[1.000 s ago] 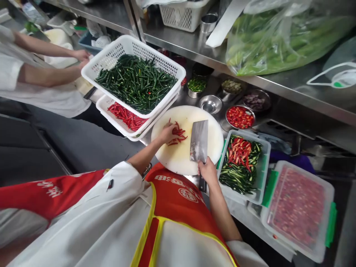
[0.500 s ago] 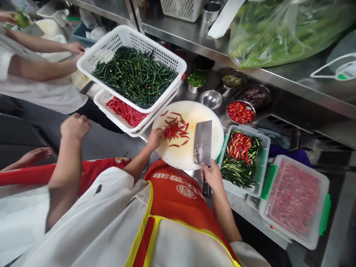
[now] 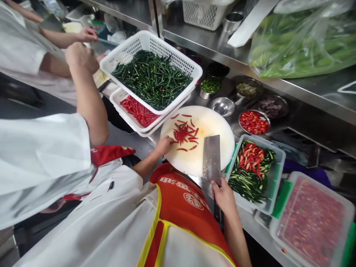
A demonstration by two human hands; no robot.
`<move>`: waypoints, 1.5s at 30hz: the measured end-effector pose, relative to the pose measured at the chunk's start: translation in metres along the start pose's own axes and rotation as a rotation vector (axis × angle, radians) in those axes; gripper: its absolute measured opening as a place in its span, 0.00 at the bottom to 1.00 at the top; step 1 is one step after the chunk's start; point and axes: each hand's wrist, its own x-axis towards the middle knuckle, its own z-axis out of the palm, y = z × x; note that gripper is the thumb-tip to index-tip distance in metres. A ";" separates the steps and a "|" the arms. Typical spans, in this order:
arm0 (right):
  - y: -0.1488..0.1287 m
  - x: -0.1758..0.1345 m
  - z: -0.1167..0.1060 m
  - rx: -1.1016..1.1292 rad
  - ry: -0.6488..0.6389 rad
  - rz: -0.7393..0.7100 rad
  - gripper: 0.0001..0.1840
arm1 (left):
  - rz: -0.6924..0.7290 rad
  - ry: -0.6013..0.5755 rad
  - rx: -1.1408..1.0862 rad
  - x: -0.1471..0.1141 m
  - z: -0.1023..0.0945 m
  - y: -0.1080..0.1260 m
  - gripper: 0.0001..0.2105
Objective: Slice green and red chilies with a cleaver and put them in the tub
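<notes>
My right hand (image 3: pixel 224 195) grips the dark handle of a cleaver (image 3: pixel 211 155). Its broad blade, with small bits stuck to it, reaches over the near right edge of the round white cutting board (image 3: pixel 225 137). At the board's left edge my left hand (image 3: pixel 164 145) has its fingers closed on the end of a red chili pepper. Beside those fingers lies a loose pile of red chili peppers (image 3: pixel 184 132), with several single ones scattered around it.
A white basket of green chilies (image 3: pixel 154 79) overlaps one of red chilies (image 3: pixel 137 111) behind the board. At right stand a tub of cut chilies (image 3: pixel 251 167) and a lidded tub (image 3: pixel 311 218). Metal bowls (image 3: pixel 254 122) line the back. Co-workers' arms (image 3: pixel 91 104) are at left.
The view has shifted, so the counter sits further right and lower. My right hand has drawn the cleaver slightly toward me. A nearby co-worker's arm at left has moved forward, toward the baskets.
</notes>
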 end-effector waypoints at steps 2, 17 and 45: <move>0.001 -0.005 -0.003 -0.028 -0.012 -0.040 0.17 | -0.050 0.059 -0.029 -0.001 -0.004 0.001 0.11; -0.027 0.026 -0.021 -0.270 -0.152 -0.302 0.22 | 0.148 0.211 -0.250 -0.017 0.010 0.000 0.09; -0.027 -0.021 -0.021 -0.460 -0.124 -0.256 0.14 | 0.539 -0.028 -0.057 0.000 0.058 0.013 0.12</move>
